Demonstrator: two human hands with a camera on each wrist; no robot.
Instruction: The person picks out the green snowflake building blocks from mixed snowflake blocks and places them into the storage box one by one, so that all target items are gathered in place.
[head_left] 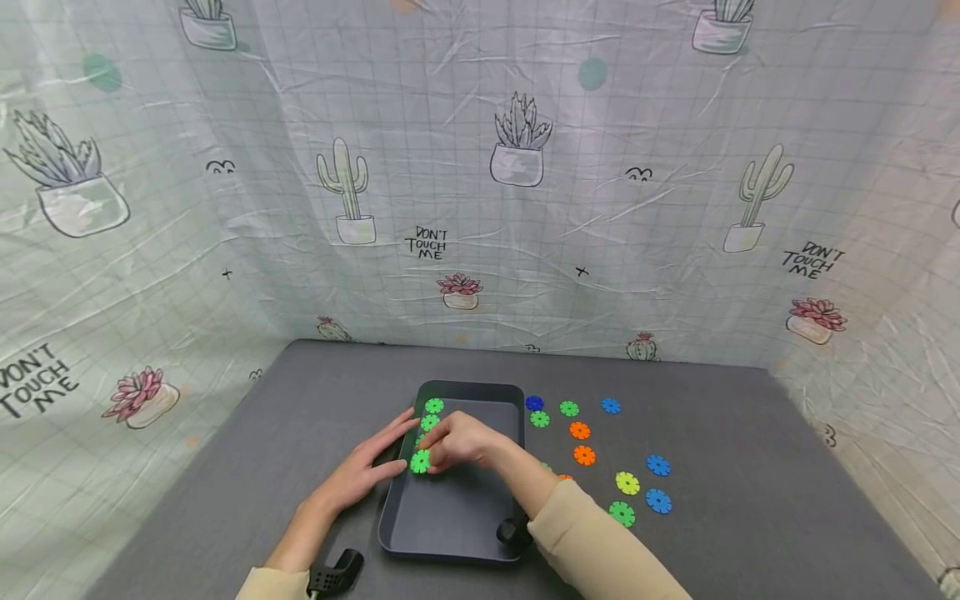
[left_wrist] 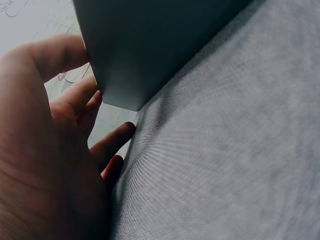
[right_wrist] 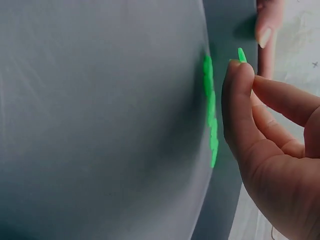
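A dark tray (head_left: 450, 521) lies on the table. Several green notched plastic discs (head_left: 430, 422) form a row along its left inner side; in the right wrist view that row (right_wrist: 210, 110) is seen nearly edge-on. My right hand (head_left: 459, 442) reaches over the tray and pinches another green notched disc (head_left: 420, 462) between thumb and fingertips, held above the row. Most of that disc (right_wrist: 241, 55) is covered by the fingers in the right wrist view. My left hand (head_left: 366, 467), fingers spread and fairly straight, touches the tray's left wall (left_wrist: 125, 55) from outside.
Right of the tray, loose notched discs are scattered on the grey table (head_left: 720, 450): blue (head_left: 658, 500), orange (head_left: 584, 455), yellow (head_left: 627, 482) and green (head_left: 622, 513). The right forearm partly covers some. A patterned curtain (head_left: 480, 217) encloses the back and sides.
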